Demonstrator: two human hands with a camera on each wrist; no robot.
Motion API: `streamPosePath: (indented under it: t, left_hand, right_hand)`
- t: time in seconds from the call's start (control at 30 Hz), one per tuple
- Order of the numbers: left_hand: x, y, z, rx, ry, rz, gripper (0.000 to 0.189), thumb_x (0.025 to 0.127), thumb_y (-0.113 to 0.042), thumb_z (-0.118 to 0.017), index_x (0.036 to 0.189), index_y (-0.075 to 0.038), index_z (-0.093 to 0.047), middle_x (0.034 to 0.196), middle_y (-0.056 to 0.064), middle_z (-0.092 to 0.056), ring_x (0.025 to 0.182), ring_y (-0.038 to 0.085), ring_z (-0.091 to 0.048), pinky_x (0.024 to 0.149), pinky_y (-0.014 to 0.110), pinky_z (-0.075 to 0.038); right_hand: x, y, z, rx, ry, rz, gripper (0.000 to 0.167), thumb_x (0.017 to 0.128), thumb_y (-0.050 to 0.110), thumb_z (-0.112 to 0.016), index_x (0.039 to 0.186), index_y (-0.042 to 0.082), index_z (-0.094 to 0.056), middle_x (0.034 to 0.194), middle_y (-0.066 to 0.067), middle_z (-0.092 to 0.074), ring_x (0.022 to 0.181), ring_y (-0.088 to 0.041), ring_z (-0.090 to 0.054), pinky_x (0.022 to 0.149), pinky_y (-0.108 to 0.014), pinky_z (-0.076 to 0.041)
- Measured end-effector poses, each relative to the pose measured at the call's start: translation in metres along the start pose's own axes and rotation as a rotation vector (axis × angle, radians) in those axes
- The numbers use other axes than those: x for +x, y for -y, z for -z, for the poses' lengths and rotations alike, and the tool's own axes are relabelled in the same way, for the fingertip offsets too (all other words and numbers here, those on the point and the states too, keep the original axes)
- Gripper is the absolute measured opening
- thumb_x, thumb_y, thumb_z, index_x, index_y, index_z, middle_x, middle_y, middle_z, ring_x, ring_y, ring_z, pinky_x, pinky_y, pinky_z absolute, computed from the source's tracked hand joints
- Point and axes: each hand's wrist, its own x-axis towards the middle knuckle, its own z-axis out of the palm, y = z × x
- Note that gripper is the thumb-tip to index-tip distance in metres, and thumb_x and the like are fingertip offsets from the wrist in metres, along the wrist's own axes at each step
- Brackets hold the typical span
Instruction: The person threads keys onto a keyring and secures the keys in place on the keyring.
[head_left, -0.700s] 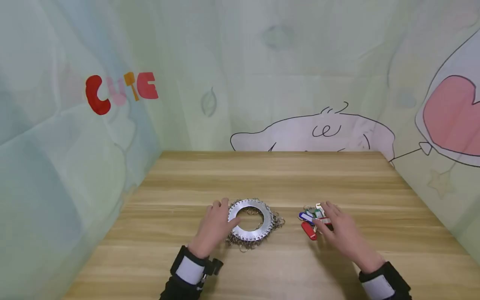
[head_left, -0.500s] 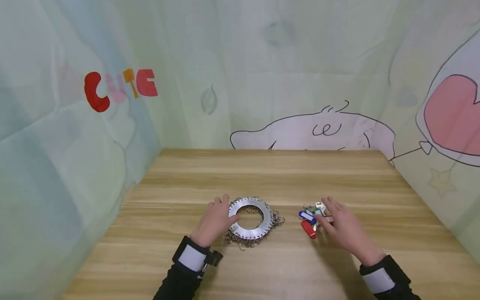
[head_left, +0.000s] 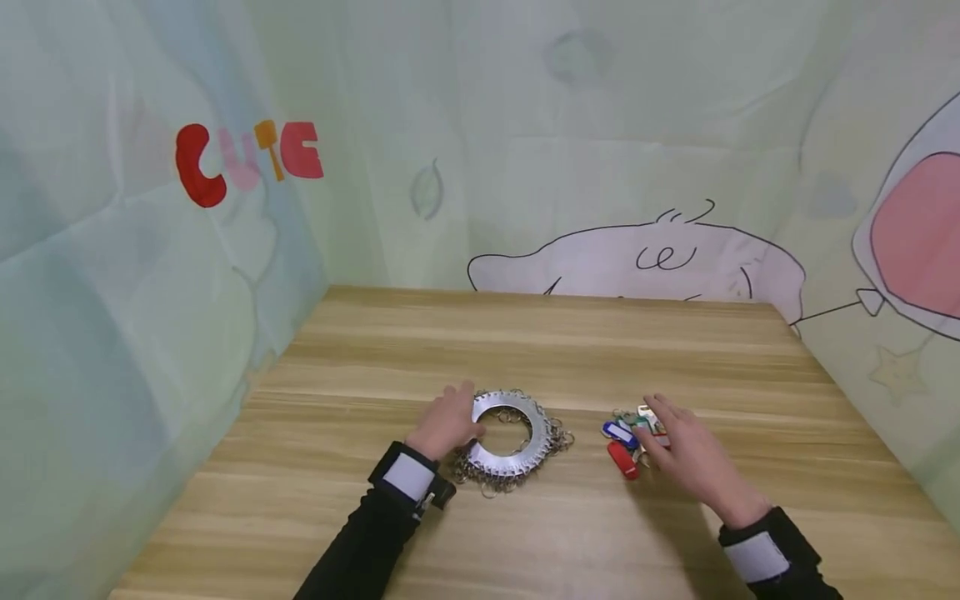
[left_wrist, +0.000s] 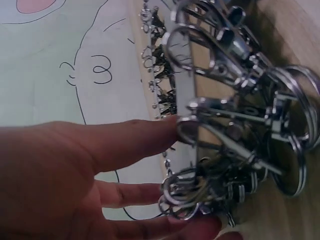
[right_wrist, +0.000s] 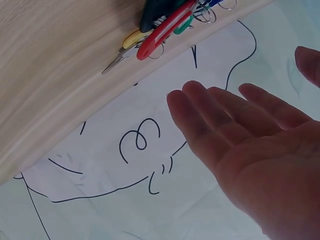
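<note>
A flat silver metal ring [head_left: 538,451] with several small clips and split rings [left_wrist: 227,107] hanging round its edge rests on the table, left of the middle. My left hand [head_left: 444,423] grips its left side, thumb over the ring and fingers at the outer edge; in the left wrist view, the thumb [left_wrist: 135,142] meets the metal among the clips. A pile of keys with coloured tags lies to the right, with a red tag [head_left: 623,460] and a blue tag [head_left: 619,432] in front. Over its right side is my right hand [head_left: 693,454], fingers extended, holding nothing; it partly hides the pile.
The wooden table [head_left: 555,342] ends at a printed fabric backdrop [head_left: 420,108] behind and at both sides. In the right wrist view, a key with a yellow head [right_wrist: 135,39] sticks out beside the red tag.
My left hand has shifted right and closed onto the ring's left side. The right hand stays over the key tags. The head view has turned slightly.
</note>
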Motion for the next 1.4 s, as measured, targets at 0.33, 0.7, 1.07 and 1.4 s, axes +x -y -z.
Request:
streamPosePath:
  t: [0.33,0.7,1.07,1.4]
  left_hand:
    - [0.011,0.006,-0.006,-0.01,0.016,0.008,0.039,0.077,-0.011,-0.071,0.108,0.001,-0.05,0.083,0.018,-0.063,0.07,0.03,-0.061,0.059,0.039,-0.051]
    - [0.022,0.009,0.007,-0.013,-0.04,-0.003,0.023,0.08,-0.011,-0.071,0.091,0.0,-0.054,0.076,0.01,-0.058,0.068,0.026,-0.058,0.058,0.036,-0.048]
    - [0.036,0.001,0.013,-0.28,-0.081,-0.073,0.043,0.076,-0.006,-0.071,0.116,-0.003,-0.053,0.101,0.014,-0.063,0.074,0.021,-0.055,0.059,0.027,-0.046]
    - [0.039,-0.006,0.016,-0.407,-0.099,-0.153,0.037,0.079,-0.004,-0.069,0.114,-0.006,-0.056,0.081,0.008,-0.056,0.06,0.014,-0.047,0.051,0.023,-0.037]
  right_hand:
    - [0.01,-0.003,-0.002,-0.027,0.011,0.053,0.032,0.09,0.016,-0.066,0.113,-0.005,-0.065,0.11,-0.025,-0.067,0.101,-0.042,-0.061,0.086,-0.056,-0.05]
    - [0.035,0.001,0.002,-0.033,0.018,0.106,0.015,0.086,0.004,-0.066,0.098,-0.006,-0.068,0.079,-0.009,-0.061,0.069,-0.018,-0.052,0.06,-0.031,-0.046]
    - [0.035,0.0,0.003,-0.041,0.018,0.087,0.017,0.089,0.01,-0.063,0.097,-0.005,-0.068,0.082,-0.011,-0.062,0.07,-0.019,-0.055,0.061,-0.034,-0.048]
    - [0.027,-0.004,0.0,-0.035,0.045,0.051,0.021,0.09,0.012,-0.063,0.099,-0.005,-0.067,0.086,-0.014,-0.063,0.073,-0.021,-0.059,0.062,-0.038,-0.051]
